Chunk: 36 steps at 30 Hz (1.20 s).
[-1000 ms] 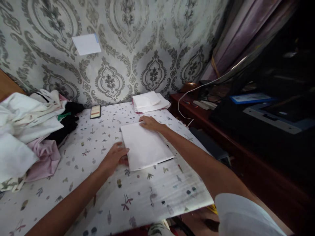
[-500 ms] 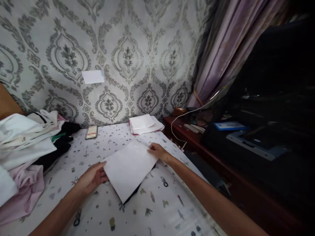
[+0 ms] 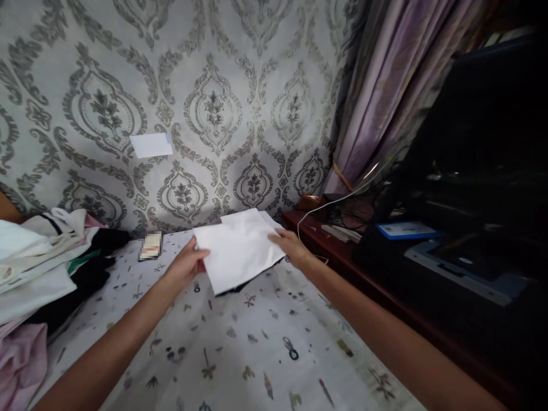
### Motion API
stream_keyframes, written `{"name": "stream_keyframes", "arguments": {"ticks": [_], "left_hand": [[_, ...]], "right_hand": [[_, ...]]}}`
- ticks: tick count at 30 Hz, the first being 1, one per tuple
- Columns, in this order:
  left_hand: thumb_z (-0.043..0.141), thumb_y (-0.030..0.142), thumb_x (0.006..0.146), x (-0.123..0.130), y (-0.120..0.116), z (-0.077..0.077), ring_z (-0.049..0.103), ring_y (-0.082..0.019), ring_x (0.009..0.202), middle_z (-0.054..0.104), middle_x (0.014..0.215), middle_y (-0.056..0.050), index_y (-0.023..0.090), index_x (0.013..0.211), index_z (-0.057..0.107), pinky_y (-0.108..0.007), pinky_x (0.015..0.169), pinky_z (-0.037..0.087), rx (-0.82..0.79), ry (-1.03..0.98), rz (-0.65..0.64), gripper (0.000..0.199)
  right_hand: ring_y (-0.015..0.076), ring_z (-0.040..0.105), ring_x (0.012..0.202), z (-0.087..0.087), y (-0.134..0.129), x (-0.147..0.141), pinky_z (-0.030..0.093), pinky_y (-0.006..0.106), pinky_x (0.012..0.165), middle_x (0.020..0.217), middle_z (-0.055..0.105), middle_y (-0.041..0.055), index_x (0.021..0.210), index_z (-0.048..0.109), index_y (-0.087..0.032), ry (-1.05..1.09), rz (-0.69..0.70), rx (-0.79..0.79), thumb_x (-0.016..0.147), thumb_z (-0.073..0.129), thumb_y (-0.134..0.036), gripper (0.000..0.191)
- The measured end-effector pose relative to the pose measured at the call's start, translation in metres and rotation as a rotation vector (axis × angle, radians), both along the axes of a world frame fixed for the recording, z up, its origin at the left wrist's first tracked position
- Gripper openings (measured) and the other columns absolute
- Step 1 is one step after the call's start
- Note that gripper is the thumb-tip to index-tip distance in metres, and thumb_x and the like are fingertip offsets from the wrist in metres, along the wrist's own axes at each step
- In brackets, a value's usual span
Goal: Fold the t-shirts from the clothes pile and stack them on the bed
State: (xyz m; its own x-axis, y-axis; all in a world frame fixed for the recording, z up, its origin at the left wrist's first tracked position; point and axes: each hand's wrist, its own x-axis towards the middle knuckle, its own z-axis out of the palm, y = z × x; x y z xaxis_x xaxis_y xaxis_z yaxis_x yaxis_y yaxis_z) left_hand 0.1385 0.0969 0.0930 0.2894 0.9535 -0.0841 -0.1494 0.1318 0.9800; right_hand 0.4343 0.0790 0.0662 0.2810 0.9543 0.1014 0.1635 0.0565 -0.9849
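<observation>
A folded white garment point(image 3: 237, 254) with a dark layer beneath its near edge is held between both hands near the wall. My left hand point(image 3: 188, 262) grips its left edge, thumb on top and fingers underneath. At the opposite edge, my right hand point(image 3: 291, 246) pinches the garment near its right corner. Just behind it lies a folded white stack point(image 3: 246, 216), partly covered by the garment. I cannot tell whether the garment touches that stack.
A bed with a patterned sheet point(image 3: 231, 354) lies below. Loose clothes point(image 3: 38, 268) are heaped at left, near a small blurred packet point(image 3: 150, 245). On the right stand a dark red cabinet point(image 3: 314, 225) with a white cable point(image 3: 334, 201) and a blue-edged item point(image 3: 409, 230).
Both hands have carried the folded white garment away from me, toward the wall and over the front of the white stack. The view has shifted slightly.
</observation>
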Motion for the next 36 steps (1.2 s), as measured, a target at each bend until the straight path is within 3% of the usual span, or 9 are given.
{"name": "stream_keyframes", "arguments": {"ticks": [4,8,12,18,20,23,26,29,36], "left_hand": [[0.066,0.009,0.07,0.061,0.085,0.018,0.073,-0.021,0.085,0.074,0.107,-0.005,0.025,0.128,0.053,-0.026,0.062,0.059,0.07,0.026,0.104,0.062],[0.068,0.008,0.072,0.097,0.13,-0.015,0.071,-0.022,0.08,0.072,0.1,-0.009,0.019,0.127,0.05,-0.033,0.065,0.06,-0.03,0.136,0.182,0.059],[0.065,0.004,0.077,0.102,0.134,-0.052,0.069,-0.02,0.084,0.067,0.101,-0.009,0.016,0.125,0.048,-0.032,0.066,0.059,-0.067,0.167,0.201,0.052],[0.062,0.021,0.095,0.092,0.111,-0.059,0.066,-0.017,0.091,0.064,0.115,-0.008,0.017,0.125,0.056,-0.032,0.074,0.059,-0.034,0.169,0.213,0.031],[0.061,0.029,0.097,0.082,0.094,-0.064,0.065,-0.018,0.093,0.064,0.118,-0.008,0.018,0.123,0.06,-0.035,0.078,0.059,-0.028,0.183,0.205,0.029],[0.06,0.016,0.094,0.056,0.06,-0.076,0.067,-0.018,0.088,0.068,0.105,-0.008,0.017,0.109,0.065,-0.033,0.075,0.058,-0.012,0.205,0.167,0.016],[0.057,0.002,0.085,0.015,0.023,-0.084,0.069,-0.021,0.085,0.07,0.093,-0.008,0.02,0.091,0.067,-0.033,0.07,0.058,0.054,0.234,0.126,0.021],[0.056,0.01,0.084,-0.039,-0.003,-0.082,0.07,-0.025,0.09,0.072,0.094,-0.007,0.024,0.091,0.068,-0.038,0.076,0.059,0.311,0.521,0.116,0.02],[0.054,0.014,0.083,-0.164,-0.012,-0.071,0.061,-0.026,0.118,0.07,0.117,-0.006,0.025,0.099,0.068,-0.042,0.11,0.045,0.516,0.998,0.284,0.024]], "right_hand": [[0.016,0.061,0.066,0.027,0.063,0.042,0.047,0.026,0.06,0.082,0.072,0.0029,0.1,0.073,-0.014,-0.241,-0.214,0.038,0.077,0.062,-0.038,0.035],[0.0236,0.066,0.083,0.007,0.111,0.058,0.049,0.03,0.072,0.088,0.073,0.008,0.092,0.074,-0.013,-0.418,-0.322,-0.115,0.072,0.063,-0.024,0.025],[0.029,0.065,0.103,-0.028,0.123,0.06,0.05,0.036,0.085,0.106,0.073,0.0125,0.108,0.073,-0.017,-0.585,-0.37,-0.257,0.074,0.063,-0.018,0.036],[0.0391,0.048,0.13,-0.029,0.107,0.035,0.038,0.056,0.104,0.141,0.052,0.0259,0.137,0.057,-0.012,-0.824,-0.369,-0.205,0.089,0.05,-0.023,0.05],[0.0401,0.039,0.137,-0.033,0.102,0.016,0.033,0.058,0.108,0.15,0.043,0.0244,0.139,0.054,-0.012,-1.038,-0.343,0.024,0.094,0.046,-0.029,0.049],[0.0356,0.047,0.13,-0.05,0.096,-0.014,0.039,0.052,0.105,0.144,0.052,0.0192,0.133,0.059,-0.016,-1.21,-0.116,0.224,0.098,0.04,-0.034,0.044],[0.0324,0.057,0.118,-0.066,0.094,-0.029,0.045,0.046,0.099,0.129,0.063,0.0174,0.128,0.061,-0.017,-1.224,0.072,0.174,0.096,0.042,-0.035,0.042],[0.0324,0.059,0.118,-0.07,0.095,-0.031,0.046,0.045,0.1,0.127,0.064,0.0187,0.129,0.061,-0.014,-1.224,0.077,0.141,0.094,0.042,-0.032,0.044],[0.0327,0.052,0.133,-0.074,0.051,-0.081,0.041,0.049,0.112,0.14,0.058,0.0207,0.127,0.063,-0.012,-1.096,0.135,0.27,0.093,0.041,-0.03,0.044]]}}
